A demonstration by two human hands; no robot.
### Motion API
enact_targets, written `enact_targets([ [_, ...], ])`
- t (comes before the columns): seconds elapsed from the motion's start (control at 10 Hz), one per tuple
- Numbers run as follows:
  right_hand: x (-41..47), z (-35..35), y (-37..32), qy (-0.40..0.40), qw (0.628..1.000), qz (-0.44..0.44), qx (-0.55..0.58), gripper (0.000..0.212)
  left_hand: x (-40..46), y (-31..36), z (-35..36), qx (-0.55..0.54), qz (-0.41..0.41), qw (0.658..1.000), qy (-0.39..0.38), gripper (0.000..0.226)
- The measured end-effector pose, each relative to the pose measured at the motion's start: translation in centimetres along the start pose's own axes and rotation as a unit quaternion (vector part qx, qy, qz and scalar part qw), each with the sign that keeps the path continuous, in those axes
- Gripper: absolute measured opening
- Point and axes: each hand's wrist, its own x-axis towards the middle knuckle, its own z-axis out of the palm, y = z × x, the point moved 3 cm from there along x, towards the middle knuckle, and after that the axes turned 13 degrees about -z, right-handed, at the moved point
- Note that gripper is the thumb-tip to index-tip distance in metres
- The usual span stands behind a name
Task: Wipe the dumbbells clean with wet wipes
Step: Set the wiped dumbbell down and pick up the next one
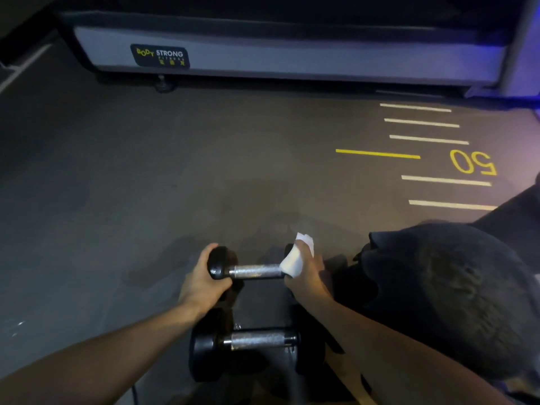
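Note:
A small black dumbbell (254, 271) with a silver knurled handle is held up in the middle of the view. My left hand (204, 280) grips its left head. My right hand (306, 273) presses a white wet wipe (293, 263) against the right end of the handle and covers the right head. Closer to me, a larger black dumbbell (257, 340) with a silver handle lies on the floor below my arms.
A grey machine base (292, 54) with a "Body Strong" label runs across the top. White and yellow floor lines and a yellow "50" (472, 165) mark the floor at right. My dark-clothed knee (450, 296) fills the lower right.

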Motion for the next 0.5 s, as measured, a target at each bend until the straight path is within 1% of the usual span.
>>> enact_targets([
  [0.1,-0.9,1.4,-1.9,0.041,0.991,0.002,0.126,0.021,0.0,0.5,-0.2,0.004,0.008,1.000,-0.001,0.084],
  [0.2,0.2,0.9,-1.0,-0.179,0.822,-0.182,-0.509,0.061,-0.6,2.3,-2.0,0.011,0.039,0.999,0.020,0.080],
  [0.3,-1.0,2.9,-4.3,-0.174,0.752,-0.223,-0.595,0.068,-1.9,5.5,-4.9,0.022,0.077,0.996,0.036,0.077],
  [0.4,-2.2,4.2,-9.8,-0.150,0.805,-0.203,-0.537,0.067,-4.4,10.1,-8.0,0.031,0.123,0.991,0.049,0.074],
  [0.5,-3.3,4.1,-15.1,-0.129,0.811,-0.241,-0.517,0.068,-8.2,15.5,-10.6,0.043,0.176,0.981,0.071,0.073],
])
